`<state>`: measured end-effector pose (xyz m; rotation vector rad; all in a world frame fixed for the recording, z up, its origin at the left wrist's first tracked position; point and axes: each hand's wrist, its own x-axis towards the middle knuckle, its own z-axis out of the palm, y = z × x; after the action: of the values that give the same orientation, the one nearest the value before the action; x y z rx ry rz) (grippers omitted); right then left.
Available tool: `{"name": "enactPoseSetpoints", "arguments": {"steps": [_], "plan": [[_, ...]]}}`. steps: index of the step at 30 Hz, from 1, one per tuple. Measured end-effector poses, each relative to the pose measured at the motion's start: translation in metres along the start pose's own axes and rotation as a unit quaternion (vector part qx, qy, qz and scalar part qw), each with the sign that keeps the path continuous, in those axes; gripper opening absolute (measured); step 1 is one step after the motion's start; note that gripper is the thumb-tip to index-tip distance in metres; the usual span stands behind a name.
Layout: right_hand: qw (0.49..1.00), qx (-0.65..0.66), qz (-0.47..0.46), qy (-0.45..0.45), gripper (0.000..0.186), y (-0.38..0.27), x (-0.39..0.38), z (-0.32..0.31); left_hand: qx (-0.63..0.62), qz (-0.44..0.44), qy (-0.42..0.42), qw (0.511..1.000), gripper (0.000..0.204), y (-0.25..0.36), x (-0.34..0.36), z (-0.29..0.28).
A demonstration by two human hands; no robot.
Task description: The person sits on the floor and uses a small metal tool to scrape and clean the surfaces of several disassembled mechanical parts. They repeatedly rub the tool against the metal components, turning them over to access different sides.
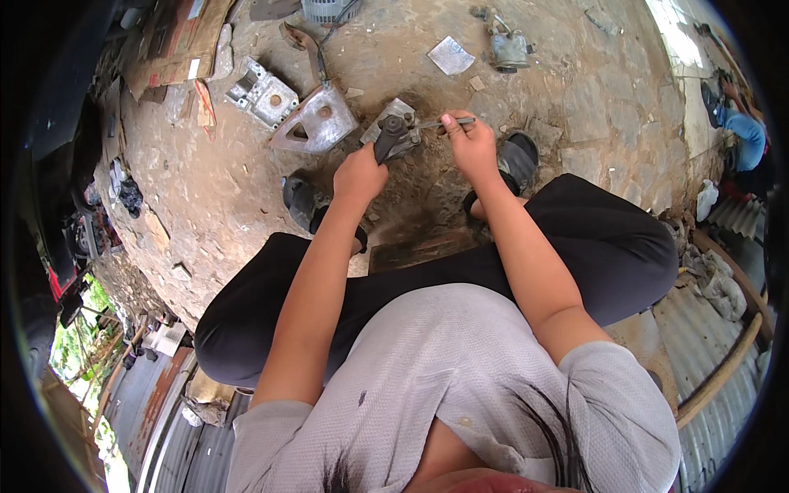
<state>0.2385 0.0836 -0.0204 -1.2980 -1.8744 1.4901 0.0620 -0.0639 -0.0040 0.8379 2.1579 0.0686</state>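
My left hand (359,174) is closed round the handle of a dark hammer (389,141), whose round head is over a grey metal part (401,109) on the ground between my feet. Between the thumb and fingers of my right hand (472,148) is a thin metal rod (434,125), like a chisel or punch. It lies nearly level, its left end at the metal part beside the hammer head. Whether the tip touches the part is too small to tell. The hammer head hides some of the part.
Left of the work lie a triangular metal casting (316,122) and a silver engine casing (265,94). Farther off are a square plate (450,56), a carburettor-like part (509,49) and a grey plastic basket (329,8). Cardboard (177,45) lies far left. My sandalled feet flank the work.
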Motion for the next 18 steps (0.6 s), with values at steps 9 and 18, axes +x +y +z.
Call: {"name": "enactPoseSetpoints", "arguments": {"steps": [9, 18], "plan": [[1.0, 0.009, -0.002, 0.006, 0.023, 0.013, -0.005, 0.001, 0.007, -0.005, -0.005, 1.0, 0.039, 0.005, -0.002, -0.004], [1.0, 0.008, 0.02, 0.005, 0.025, 0.003, -0.005, 0.002, 0.014, -0.005, 0.003, 1.0, 0.039, 0.001, 0.0, -0.001]]}}
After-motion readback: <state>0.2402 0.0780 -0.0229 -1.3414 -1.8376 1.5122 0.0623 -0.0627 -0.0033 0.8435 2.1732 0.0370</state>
